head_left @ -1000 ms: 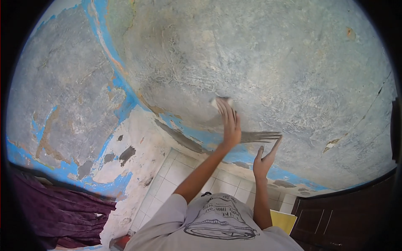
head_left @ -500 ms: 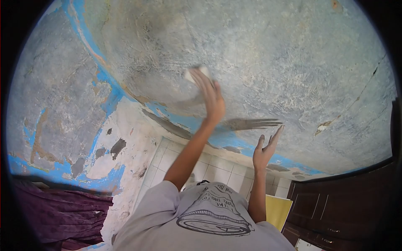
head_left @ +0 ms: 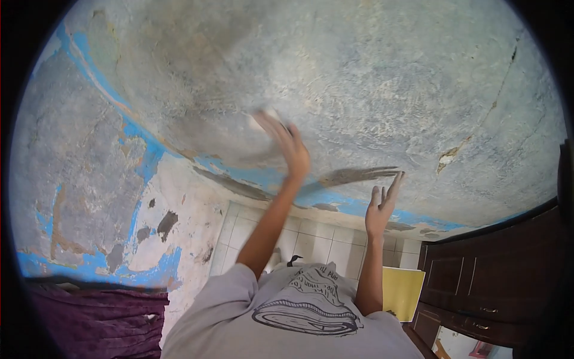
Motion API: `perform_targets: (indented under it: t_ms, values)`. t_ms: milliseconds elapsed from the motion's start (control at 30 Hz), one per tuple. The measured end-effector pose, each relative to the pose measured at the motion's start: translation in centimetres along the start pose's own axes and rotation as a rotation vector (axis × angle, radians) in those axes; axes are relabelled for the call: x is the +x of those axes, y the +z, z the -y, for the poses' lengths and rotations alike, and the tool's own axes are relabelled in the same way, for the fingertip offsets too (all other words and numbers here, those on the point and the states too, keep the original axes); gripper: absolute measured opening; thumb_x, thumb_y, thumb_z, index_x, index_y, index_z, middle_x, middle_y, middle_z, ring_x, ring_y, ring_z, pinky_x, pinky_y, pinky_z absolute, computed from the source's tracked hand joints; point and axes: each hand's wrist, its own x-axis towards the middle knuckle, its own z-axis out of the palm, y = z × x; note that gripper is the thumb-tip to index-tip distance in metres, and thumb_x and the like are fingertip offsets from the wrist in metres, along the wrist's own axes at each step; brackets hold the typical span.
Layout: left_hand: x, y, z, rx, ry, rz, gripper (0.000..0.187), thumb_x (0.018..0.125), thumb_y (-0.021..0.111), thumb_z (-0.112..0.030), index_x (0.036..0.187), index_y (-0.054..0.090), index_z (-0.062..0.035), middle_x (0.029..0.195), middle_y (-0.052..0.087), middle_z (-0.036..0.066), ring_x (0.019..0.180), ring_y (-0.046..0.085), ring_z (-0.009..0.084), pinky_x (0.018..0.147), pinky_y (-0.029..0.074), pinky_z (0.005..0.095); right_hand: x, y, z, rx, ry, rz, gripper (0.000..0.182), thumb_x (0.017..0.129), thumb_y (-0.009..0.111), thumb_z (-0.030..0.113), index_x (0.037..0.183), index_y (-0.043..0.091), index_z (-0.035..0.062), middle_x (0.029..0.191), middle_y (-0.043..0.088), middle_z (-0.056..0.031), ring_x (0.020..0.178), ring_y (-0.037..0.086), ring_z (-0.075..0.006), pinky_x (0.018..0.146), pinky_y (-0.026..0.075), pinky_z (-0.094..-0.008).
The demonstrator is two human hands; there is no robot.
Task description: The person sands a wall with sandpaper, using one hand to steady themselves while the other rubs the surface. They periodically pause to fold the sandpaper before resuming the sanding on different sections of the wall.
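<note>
My left hand (head_left: 286, 140) presses a pale, whitish piece (head_left: 263, 118) flat to the rough grey wall (head_left: 359, 90). Motion blurs the fingers, and most of the piece is hidden beneath them. Lower and to the right, my right hand (head_left: 382, 200) is raised by the wall with thumb and fingers apart. It holds nothing, and its shadow falls on the wall. Grey dust coats its fingers. Whether the fingertips touch the wall is hard to tell.
Blue paint strips (head_left: 143, 140) and cracks mark the walls. A purple cloth (head_left: 101, 320) hangs at lower left. Dark cabinets (head_left: 496, 287) stand at lower right, beside a yellow panel (head_left: 403, 293). Pale floor tiles (head_left: 314, 248) show below the wall.
My left hand and the pale piece have shifted left and slightly down across the wall. My right hand stays nearly in place. The view has turned slightly, so the cabinets show more.
</note>
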Motion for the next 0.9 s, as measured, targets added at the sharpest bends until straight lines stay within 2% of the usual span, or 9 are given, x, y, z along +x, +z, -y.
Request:
perform_targets:
  t_ms: [133,267,367,467,567,667,700,800,900]
  values:
    - [-7.7,2.4,-1.6,-0.091,-0.135,0.174,0.081,0.115,0.030,-0.043,0.164,-0.012,0.0060,0.172,-0.017,0.029,0.160,-0.014,0.0446,0.129,-0.005,0.0583,-1.0,-2.3,-0.5,-0.047,0.032,0.023,0.073,0.108,0.053,0.007,0.170,0.017,0.0138,0.177,0.011,-0.0161,0.162,0.016,-0.0367,0.125,0.033,-0.0546]
    - [1.2,0.6,-2.9,-0.025,0.059,-0.042,0.083,0.115,0.029,-0.048,0.165,-0.009,0.0064,0.172,-0.016,0.029,0.160,-0.012,0.0455,0.130,-0.004,0.0568,-1.1,-5.1,-1.6,-0.044,0.061,0.001,0.071,0.108,0.052,0.007,0.170,0.017,0.0122,0.176,0.014,-0.0167,0.161,0.018,-0.0369,0.124,0.034,-0.0548]
    - [4.9,-1.5,-5.7,-0.163,-0.021,-0.078,0.080,0.115,0.030,-0.045,0.166,-0.006,0.0050,0.173,-0.016,0.028,0.161,-0.010,0.0427,0.131,-0.001,0.0537,-0.2,-5.3,-1.9,-0.010,0.056,0.008,0.071,0.108,0.052,0.007,0.170,0.018,0.0117,0.176,0.014,-0.0164,0.161,0.018,-0.0366,0.124,0.034,-0.0544]
    - [-4.0,5.5,-2.1,0.186,0.120,-0.038,0.075,0.116,0.031,-0.039,0.166,-0.005,0.0036,0.174,-0.011,0.026,0.162,-0.007,0.0391,0.132,0.000,0.0498,0.5,-4.6,-1.3,-0.010,0.000,0.034,0.070,0.108,0.053,0.008,0.169,0.019,0.0097,0.177,0.012,-0.0178,0.162,0.015,-0.0377,0.125,0.030,-0.0538]
    - [0.5,4.2,-1.7,-0.292,0.011,-0.121,0.073,0.115,0.034,-0.031,0.166,-0.006,0.0028,0.175,-0.010,0.022,0.163,-0.005,0.0356,0.132,0.001,0.0471,1.9,-5.1,0.1,-0.154,-0.183,0.015,0.072,0.105,0.053,0.006,0.168,0.019,0.0049,0.176,0.008,-0.0236,0.162,0.011,-0.0432,0.127,0.023,-0.0554]
    - [1.2,3.2,-4.9,-0.386,-0.072,-0.121,0.072,0.115,0.035,-0.024,0.166,-0.008,0.0023,0.176,-0.011,0.018,0.163,-0.006,0.0340,0.133,0.000,0.0476,3.0,-5.6,1.1,-0.211,-0.274,-0.041,0.072,0.105,0.054,0.006,0.168,0.018,0.0018,0.175,0.005,-0.0274,0.162,0.005,-0.0468,0.128,0.014,-0.0568]
    - [-0.9,4.7,-6.0,-0.066,-0.101,-0.086,0.073,0.115,0.033,-0.036,0.169,-0.003,-0.0034,0.178,-0.007,0.012,0.163,-0.002,0.0308,0.132,-0.001,0.0455,3.5,-5.3,1.1,-0.197,-0.294,-0.057,0.072,0.105,0.054,0.007,0.167,0.018,0.0013,0.175,0.004,-0.0280,0.161,0.004,-0.0475,0.128,0.011,-0.0571]
    - [2.0,3.2,-4.7,-0.459,-0.126,-0.239,0.081,0.114,0.035,-0.047,0.169,-0.004,-0.0029,0.177,-0.007,0.015,0.163,0.000,0.0333,0.132,0.004,0.0455,3.8,-5.1,0.6,-0.247,-0.309,-0.057,0.070,0.107,0.052,0.013,0.167,0.019,0.0007,0.175,0.002,-0.0278,0.161,0.004,-0.0487,0.128,0.011,-0.0577]
    - [1.6,4.5,-3.8,0.131,0.094,-0.153,0.089,0.112,0.036,-0.051,0.166,-0.014,-0.0011,0.174,-0.018,0.021,0.163,-0.005,0.0338,0.131,0.000,0.0509,3.5,-4.9,0.0,-0.273,-0.321,-0.043,0.068,0.111,0.046,0.025,0.167,0.018,0.0007,0.175,0.000,-0.0281,0.160,0.001,-0.0524,0.127,0.006,-0.0620]
